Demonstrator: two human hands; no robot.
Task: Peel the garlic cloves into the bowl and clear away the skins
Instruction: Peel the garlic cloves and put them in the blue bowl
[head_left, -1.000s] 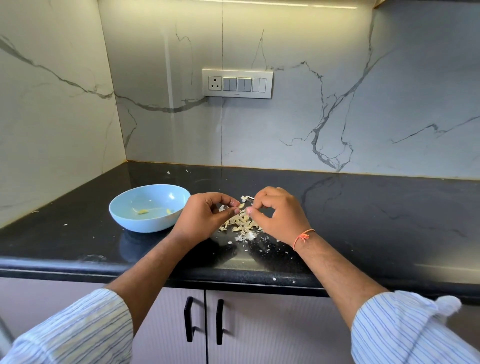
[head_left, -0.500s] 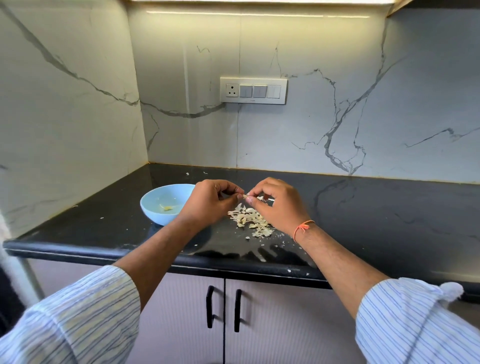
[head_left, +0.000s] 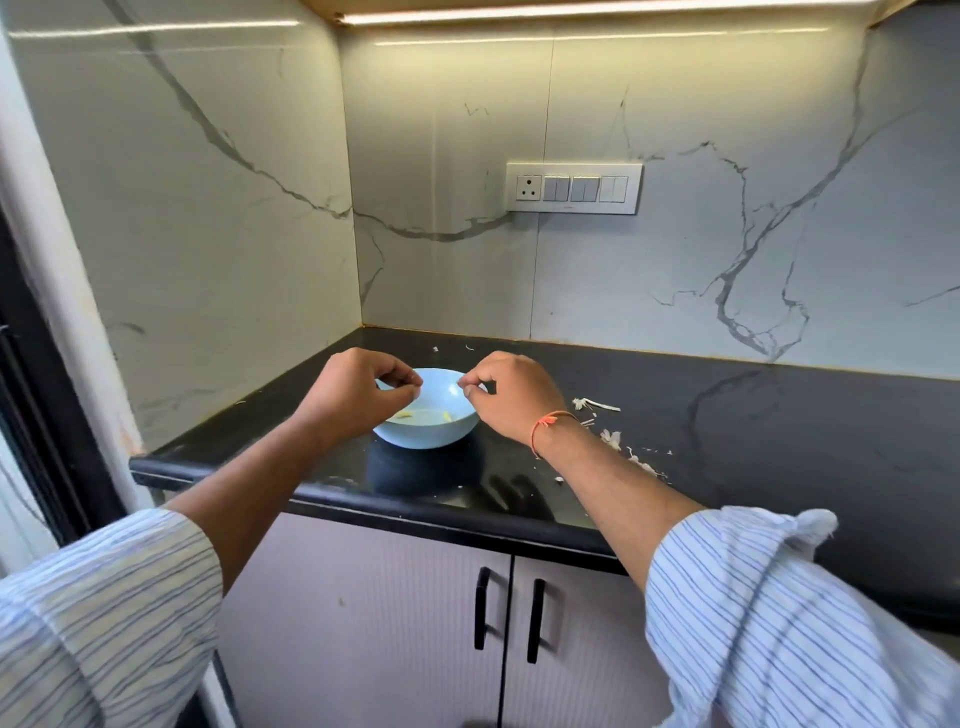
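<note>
No readable writing or brand marks anywhere. Table (head_left: 779, 441) is glossy black stone with faint grey veins; walls behind are white marble-look slabs with grey veining. Bowl (head_left: 415, 434) is pale blue, round, smooth, matte, standing near the table's front-left corner, close to the front edge. Two small yellowish garlic cloves (head_left: 405, 414) lie on its floor. Left hand (head_left: 353, 397) hovers over the bowl's left rim, fingers curled, thumb and forefinger pinched together; whether anything sits in the pinch cannot be told. Right hand (head_left: 511, 397) hovers over the right rim, likewise curled, with a small pale scrap pinched at its fingertips (head_left: 464, 384); too small to say whether clove or skin. Thin orange thread (head_left: 545, 423) circles the right wrist. Garlic skins (head_left: 613, 436), papery, whitish and shredded, lie scattered on the table right of the bowl, partly hidden behind the right forearm. Half a second ago both hands worked together over the skin pile; now they are apart and above the bowl. White switch plate (head_left: 573, 188) on the back wall.
</note>
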